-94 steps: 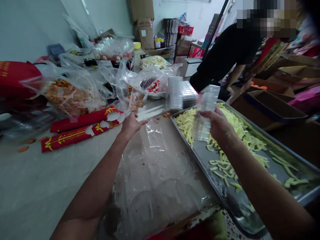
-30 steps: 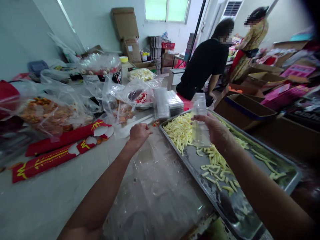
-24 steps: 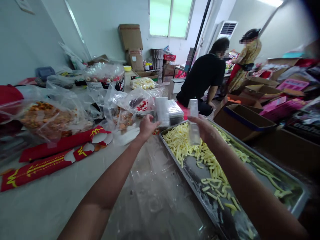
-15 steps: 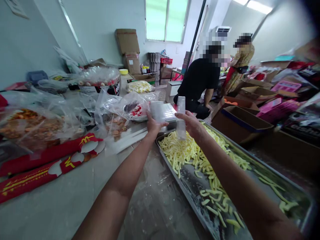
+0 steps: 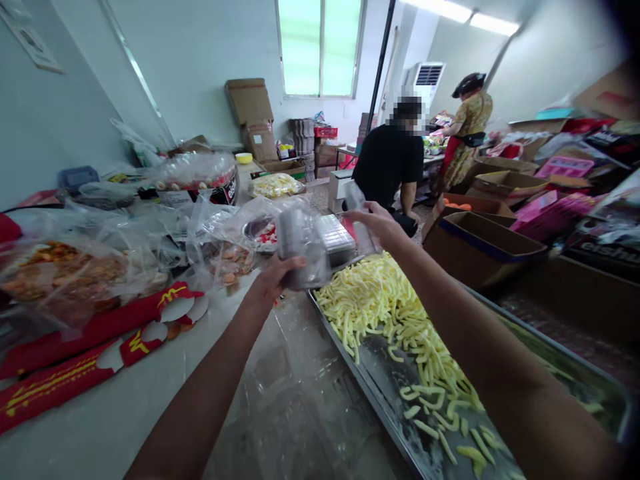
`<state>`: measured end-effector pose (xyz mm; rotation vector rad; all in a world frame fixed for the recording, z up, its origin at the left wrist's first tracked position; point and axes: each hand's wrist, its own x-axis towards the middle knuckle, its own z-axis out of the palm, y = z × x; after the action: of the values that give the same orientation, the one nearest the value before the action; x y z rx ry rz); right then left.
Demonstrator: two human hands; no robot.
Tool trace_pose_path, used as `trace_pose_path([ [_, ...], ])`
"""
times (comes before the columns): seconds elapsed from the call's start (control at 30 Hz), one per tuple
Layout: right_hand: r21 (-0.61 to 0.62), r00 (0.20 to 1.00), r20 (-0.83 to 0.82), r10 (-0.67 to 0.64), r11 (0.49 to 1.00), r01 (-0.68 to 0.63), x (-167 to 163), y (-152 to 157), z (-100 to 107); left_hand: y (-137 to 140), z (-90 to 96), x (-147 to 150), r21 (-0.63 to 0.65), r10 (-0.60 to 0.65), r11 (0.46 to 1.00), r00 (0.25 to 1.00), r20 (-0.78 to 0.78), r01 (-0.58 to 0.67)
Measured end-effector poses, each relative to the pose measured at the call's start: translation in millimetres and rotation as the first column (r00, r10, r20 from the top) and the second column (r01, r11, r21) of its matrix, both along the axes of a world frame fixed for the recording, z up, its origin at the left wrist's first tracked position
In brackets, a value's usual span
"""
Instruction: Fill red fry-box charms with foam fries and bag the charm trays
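My left hand (image 5: 275, 275) is closed on a stack of clear plastic containers (image 5: 303, 243), blurred by motion, above the tray's near left corner. In my right hand (image 5: 377, 221) is a thin clear plastic container (image 5: 356, 199), held tilted between thumb and fingers; blur hides its exact shape. Below lies a metal tray (image 5: 370, 363) bearing a heap of pale yellow sticks like French fries (image 5: 350, 300). Between my hands, farther back, more clear plastic containers (image 5: 336, 233) rest at the tray's far end.
Red fry-carton sleeves (image 5: 90, 327) lie in nested rows on the left. Behind them stand clear bags of orange-brown snacks (image 5: 65, 270). Open cardboard boxes (image 5: 493, 233) line the right side. One person in black (image 5: 385, 163) crouches ahead; another (image 5: 467, 127) stands farther back.
My left hand has moved left and toward me with the stack, away from my right hand. The container in my right hand has tilted. The camera view has shifted slightly.
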<state>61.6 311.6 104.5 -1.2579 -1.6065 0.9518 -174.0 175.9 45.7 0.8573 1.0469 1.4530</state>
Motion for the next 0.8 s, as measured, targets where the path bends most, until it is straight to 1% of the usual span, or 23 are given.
trace_pose_path([
  [0.03, 0.022, 0.989, 0.146, -0.036, 0.999, 0.033, -6, 8, 2, -10, 0.6, -4, -0.040, 0.000, 0.999, 1.000, 0.022, 0.001],
  [0.07, 0.032, 0.952, 0.300, -0.057, 0.998, 0.050, -14, 15, 1, -21, 0.7, -10, -0.070, 0.019, 0.997, 0.999, 0.040, -0.016],
  [0.1, 0.037, 0.896, 0.441, -0.059, 0.998, 0.047, -21, 21, 0, -32, 0.8, -16, -0.087, 0.050, 0.995, 0.998, 0.050, -0.046],
  [0.17, 0.068, 0.761, 0.648, -0.029, 0.997, -0.020, -35, 32, -6, -55, 2.6, -33, -0.100, 0.117, 0.989, 0.992, 0.042, -0.113],
  [0.23, 0.144, 0.616, 0.787, -0.027, 0.979, -0.141, -44, 44, -14, -80, 8.1, -55, -0.116, 0.170, 0.979, 0.985, -0.002, -0.169],
  [0.3, 0.191, 0.483, 0.875, -0.039, 0.944, -0.270, -50, 58, -21, -103, 16.1, -79, -0.137, 0.219, 0.964, 0.973, -0.065, -0.226],
  [0.33, 0.189, 0.432, 0.901, -0.032, 0.927, -0.325, -52, 65, -23, -112, 20.1, -91, -0.145, 0.247, 0.955, 0.964, -0.096, -0.259],
  [0.4, 0.150, 0.376, 0.927, 0.015, 0.901, -0.408, -57, 80, -27, -126, 26.1, -108, -0.149, 0.292, 0.939, 0.947, -0.132, -0.311],
  [0.43, 0.127, 0.364, 0.930, 0.045, 0.892, -0.435, -61, 86, -29, -129, 27.8, -112, -0.154, 0.301, 0.935, 0.944, -0.135, -0.320],
  [0.5, 0.104, 0.363, 0.928, 0.085, 0.876, -0.470, -70, 95, -33, -130, 28.5, -111, -0.168, 0.305, 0.932, 0.945, -0.123, -0.322],
  [0.6, 0.120, 0.380, 0.920, 0.101, 0.847, -0.517, -82, 100, -40, -122, 25.8, -91, -0.166, 0.265, 0.945, 0.957, -0.118, -0.282],
  [0.7, 0.151, 0.403, 0.909, 0.102, 0.823, -0.548, -85, 98, -45, -109, 22.7, -66, -0.115, 0.167, 0.976, 0.977, -0.131, -0.183],
  [0.73, 0.182, 0.436, 0.895, 0.092, 0.817, -0.547, -83, 97, -46, -105, 22.2, -59, -0.097, 0.143, 0.983, 0.980, -0.141, -0.157],
  [0.77, 0.230, 0.492, 0.867, 0.080, 0.812, -0.536, -81, 95, -45, -101, 22.3, -54, -0.084, 0.124, 0.987, 0.980, -0.157, -0.139],
  [0.8, 0.292, 0.576, 0.815, 0.067, 0.811, -0.507, -78, 93, -43, -97, 23.0, -49, -0.072, 0.112, 0.989, 0.977, -0.182, -0.126],
])
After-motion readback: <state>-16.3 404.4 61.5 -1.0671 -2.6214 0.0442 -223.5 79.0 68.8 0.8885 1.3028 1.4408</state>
